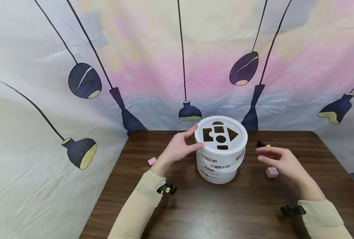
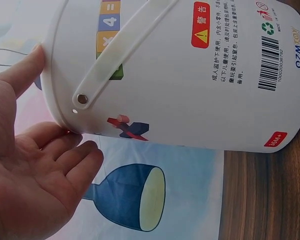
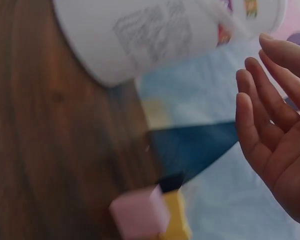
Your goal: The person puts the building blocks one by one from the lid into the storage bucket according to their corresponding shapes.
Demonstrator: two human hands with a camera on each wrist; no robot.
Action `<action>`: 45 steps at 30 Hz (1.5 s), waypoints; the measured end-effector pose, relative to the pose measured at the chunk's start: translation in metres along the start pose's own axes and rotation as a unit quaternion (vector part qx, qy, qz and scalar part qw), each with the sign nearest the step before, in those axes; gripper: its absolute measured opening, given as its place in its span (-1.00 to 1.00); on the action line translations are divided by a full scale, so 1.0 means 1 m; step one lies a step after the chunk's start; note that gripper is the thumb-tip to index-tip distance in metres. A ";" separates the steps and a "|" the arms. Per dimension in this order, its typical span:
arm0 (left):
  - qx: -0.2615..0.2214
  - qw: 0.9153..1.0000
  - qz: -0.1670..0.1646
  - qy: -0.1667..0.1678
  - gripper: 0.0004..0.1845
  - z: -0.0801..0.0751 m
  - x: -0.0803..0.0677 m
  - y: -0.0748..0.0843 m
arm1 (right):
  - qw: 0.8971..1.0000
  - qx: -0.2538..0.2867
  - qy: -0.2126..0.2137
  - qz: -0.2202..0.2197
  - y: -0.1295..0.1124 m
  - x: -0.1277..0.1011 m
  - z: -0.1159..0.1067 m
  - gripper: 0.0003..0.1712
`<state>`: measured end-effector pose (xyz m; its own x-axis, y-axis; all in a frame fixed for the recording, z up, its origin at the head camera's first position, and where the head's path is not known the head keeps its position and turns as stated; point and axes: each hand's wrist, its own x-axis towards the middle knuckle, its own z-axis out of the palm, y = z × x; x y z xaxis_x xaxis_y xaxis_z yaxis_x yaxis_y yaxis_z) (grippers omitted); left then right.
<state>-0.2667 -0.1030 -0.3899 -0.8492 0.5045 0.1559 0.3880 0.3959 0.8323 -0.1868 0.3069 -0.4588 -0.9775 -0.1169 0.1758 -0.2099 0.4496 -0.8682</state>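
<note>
This looks like a makeshift recording corner rather than a lived-in room: a dark wood-grain table (image 1: 212, 205) is hemmed in on three sides by a creased fabric backdrop (image 1: 153, 49) printed with hanging lamps, and a child's white shape-sorter bucket (image 1: 220, 149) stands on it.

Light: bright, even, soft shadows on the table (image 1: 194, 205)
Head view: sharp, bowed at the edges
Right wrist: blurred, pink cube (image 3: 139, 216) and white bucket (image 3: 155, 35) soft
Left wrist: crisp print
</note>
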 end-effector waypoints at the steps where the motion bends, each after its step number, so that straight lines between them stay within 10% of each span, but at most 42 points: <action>1: 0.000 1.000 -0.002 0.001 -0.07 0.000 0.000 0.000 | 1.000 -0.005 -0.004 0.006 0.005 -0.001 -0.002 -0.53; 20: -0.004 1.000 -0.006 -0.002 -0.08 0.000 -0.001 0.000 | 0.986 -0.140 -0.056 0.077 0.069 -0.019 -0.031 -0.41; 45: 0.004 1.000 -0.001 0.005 -0.07 0.002 0.001 -0.001 | 0.972 -0.204 -0.091 0.069 0.077 -0.021 -0.036 -0.42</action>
<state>-0.2670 -0.1016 -0.3910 -0.8540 0.4953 0.1593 0.3886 0.4037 0.8282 -0.1828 0.3761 -0.5122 -0.9846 -0.1684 -0.0460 -0.1051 0.7821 -0.6142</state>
